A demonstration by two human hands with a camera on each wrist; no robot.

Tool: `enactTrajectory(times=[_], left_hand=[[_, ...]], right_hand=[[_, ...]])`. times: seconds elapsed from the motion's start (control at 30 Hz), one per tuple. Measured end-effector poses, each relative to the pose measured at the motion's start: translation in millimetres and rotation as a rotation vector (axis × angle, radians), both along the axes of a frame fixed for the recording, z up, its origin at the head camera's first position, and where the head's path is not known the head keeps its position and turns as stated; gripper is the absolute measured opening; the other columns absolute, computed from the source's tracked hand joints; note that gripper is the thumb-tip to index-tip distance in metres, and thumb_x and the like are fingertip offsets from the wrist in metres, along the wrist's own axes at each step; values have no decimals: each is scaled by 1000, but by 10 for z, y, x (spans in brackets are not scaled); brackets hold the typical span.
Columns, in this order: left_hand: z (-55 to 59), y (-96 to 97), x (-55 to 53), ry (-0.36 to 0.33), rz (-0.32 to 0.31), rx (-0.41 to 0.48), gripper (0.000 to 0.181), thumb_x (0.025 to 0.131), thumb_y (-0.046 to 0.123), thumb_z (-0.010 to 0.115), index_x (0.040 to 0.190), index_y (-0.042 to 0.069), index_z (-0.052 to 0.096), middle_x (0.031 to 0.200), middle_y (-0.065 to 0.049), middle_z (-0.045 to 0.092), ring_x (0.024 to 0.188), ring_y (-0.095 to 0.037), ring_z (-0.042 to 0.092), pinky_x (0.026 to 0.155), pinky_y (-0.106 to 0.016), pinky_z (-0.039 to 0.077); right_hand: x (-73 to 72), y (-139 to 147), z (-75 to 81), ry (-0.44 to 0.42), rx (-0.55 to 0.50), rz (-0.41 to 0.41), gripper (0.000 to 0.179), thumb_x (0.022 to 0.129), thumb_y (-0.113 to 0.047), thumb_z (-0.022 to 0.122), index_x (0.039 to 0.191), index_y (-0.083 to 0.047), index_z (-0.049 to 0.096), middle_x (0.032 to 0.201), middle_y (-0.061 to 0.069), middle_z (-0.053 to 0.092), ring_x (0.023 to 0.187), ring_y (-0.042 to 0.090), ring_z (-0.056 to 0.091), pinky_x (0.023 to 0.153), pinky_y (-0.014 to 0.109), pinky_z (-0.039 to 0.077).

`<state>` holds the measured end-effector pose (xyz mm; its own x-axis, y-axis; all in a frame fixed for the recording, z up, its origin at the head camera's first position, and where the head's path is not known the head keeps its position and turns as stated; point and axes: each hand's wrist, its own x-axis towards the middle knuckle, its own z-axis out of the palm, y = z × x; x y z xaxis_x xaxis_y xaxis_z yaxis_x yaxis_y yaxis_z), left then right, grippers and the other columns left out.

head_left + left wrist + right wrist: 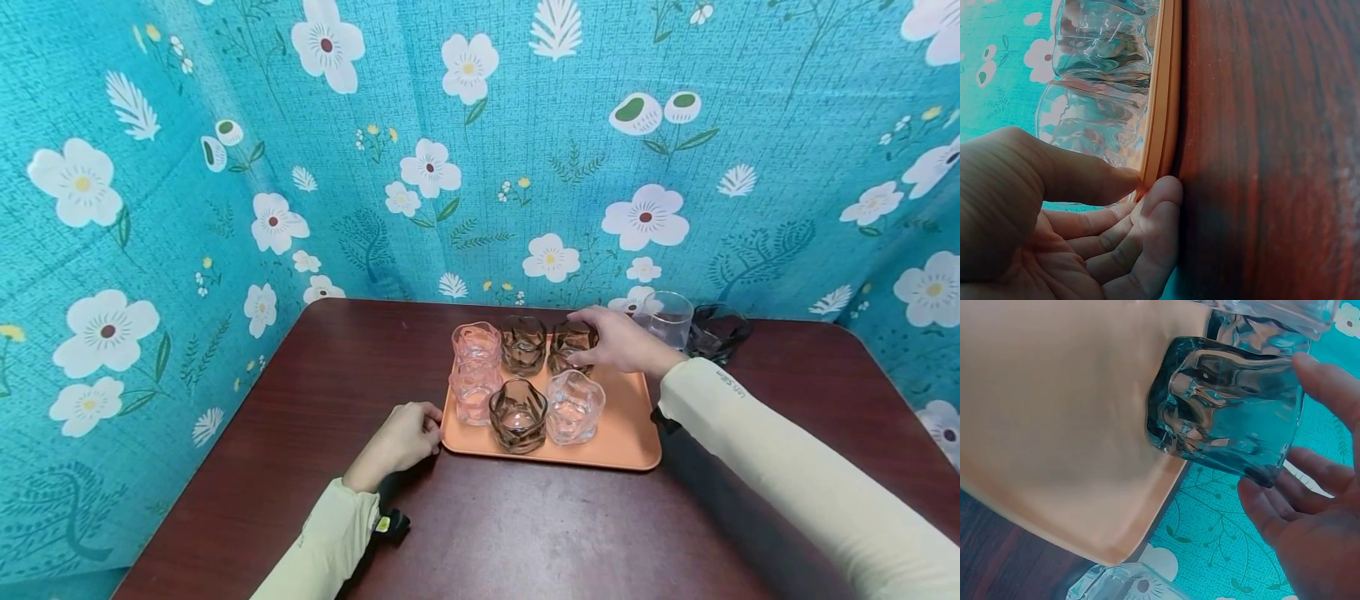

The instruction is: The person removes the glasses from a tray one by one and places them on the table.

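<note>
At the back of the orange tray [618, 446], my right hand [618, 340] grips a dark brown glass [567, 350] near its mouth. In the right wrist view that glass stands on the tray, with the thumb on one side of its rim and fingers on the other. My left hand [408, 435] pinches the tray's left front edge, thumb at the rim and fingers against the outside. Also on the tray are two pink glasses, one at the back [476, 337] and one in front [475, 396], two dark brown glasses [525, 346] [517, 417], and a clear glass [575, 408].
Beyond the tray's back right corner stand a clear glass [670, 315] and a dark glass [716, 333], partly hidden by the right hand and arm. The dark wood table [510, 525] meets a blue flowered cloth [510, 167] at the back and left.
</note>
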<state>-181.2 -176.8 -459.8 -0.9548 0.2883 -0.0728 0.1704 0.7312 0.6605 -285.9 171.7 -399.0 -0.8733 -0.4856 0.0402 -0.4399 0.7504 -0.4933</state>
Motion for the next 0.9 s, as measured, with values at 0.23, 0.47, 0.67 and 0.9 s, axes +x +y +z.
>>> enactTrajectory(times=[0.23, 0.47, 0.67, 0.9], left_hand=[[9, -10, 13, -1, -3, 4, 13, 83, 1, 61, 96, -2, 61, 64, 4, 58, 52, -8, 58, 51, -25, 46], [34, -18, 19, 15, -1, -9, 14, 82, 0, 60, 95, -1, 62, 63, 5, 58, 52, -7, 57, 51, -25, 45], [18, -32, 21, 15, -3, 5, 14, 82, -1, 59, 95, -2, 62, 64, 4, 58, 52, -8, 57, 50, -25, 45], [11, -22, 19, 17, -13, -5, 14, 83, 2, 59, 96, -1, 62, 63, 5, 58, 52, -7, 57, 51, -25, 45]], right_hand=[[-23, 68, -88, 36, -21, -38, 71, 72, -30, 81, 130, -1, 52, 126, 16, 55, 115, 34, 50, 93, 51, 40], [70, 213, 63, 59, -91, -99, 73, 71, -35, 81, 130, -2, 53, 120, 13, 56, 107, 30, 53, 84, 50, 44], [234, 390, 269, 107, -67, -135, 77, 71, -47, 79, 131, -5, 54, 117, 11, 57, 104, 28, 53, 80, 50, 45], [498, 766, 462, 192, -7, -129, 75, 70, -50, 78, 129, -9, 56, 124, 11, 53, 99, 27, 55, 75, 48, 46]])
